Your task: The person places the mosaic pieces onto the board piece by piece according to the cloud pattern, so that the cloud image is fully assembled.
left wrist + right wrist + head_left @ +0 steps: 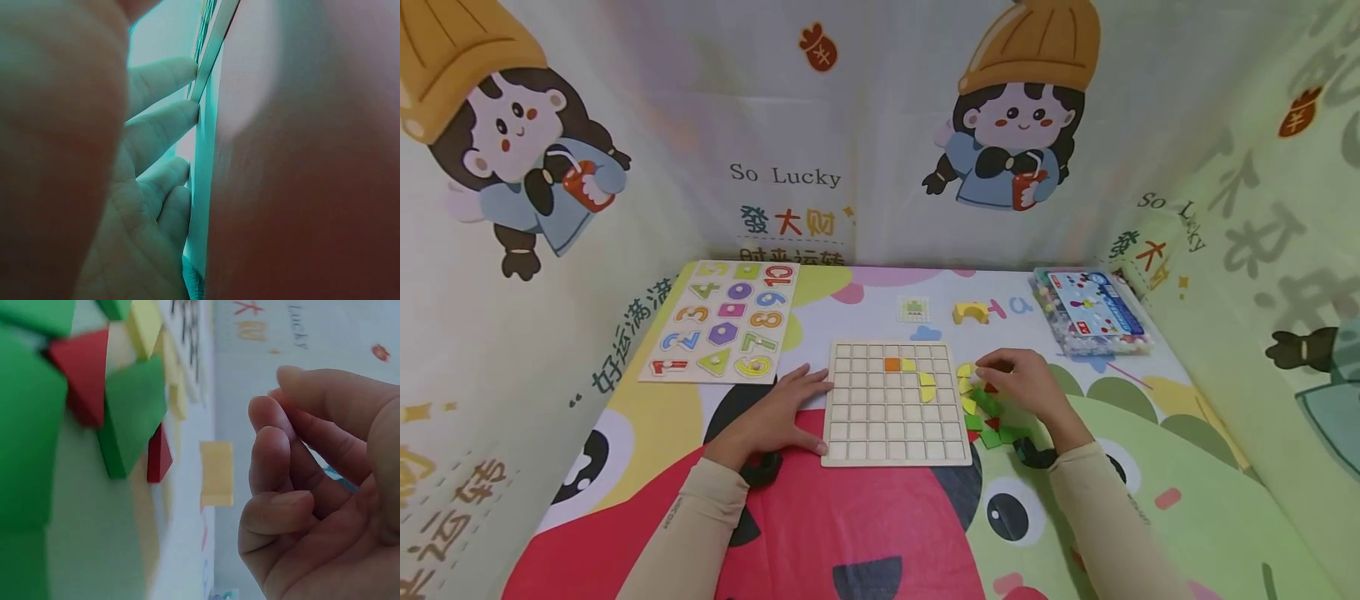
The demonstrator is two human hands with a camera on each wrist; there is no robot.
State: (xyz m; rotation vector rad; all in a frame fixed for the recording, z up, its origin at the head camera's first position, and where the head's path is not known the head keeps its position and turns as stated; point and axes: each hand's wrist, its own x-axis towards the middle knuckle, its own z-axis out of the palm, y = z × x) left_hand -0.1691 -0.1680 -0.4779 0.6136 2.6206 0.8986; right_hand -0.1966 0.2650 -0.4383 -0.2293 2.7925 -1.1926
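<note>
Work looks barely begun on your pale gridded board, flat on the cartoon tablecloth, where just four pieces show: an orange square, a yellow piece directly to its right, and two curved-edge yellow pieces, one below the other. Every other cell reads as bare, so most of the grid appears left to you. Your left hand touches the board's left edge, fingers apart. Your right hand hovers at a loose heap of yellow, red and green pieces just right of the board; thumb and fingertips bend close, the gap narrow, but whether they pinch anything we cannot tell. Beyond, at your right, a clear box is packed with multicoloured bits too small to identify. At your left, a number board carries digits and shapes; a printed card and a yellow arch sit past the grid.
</note>
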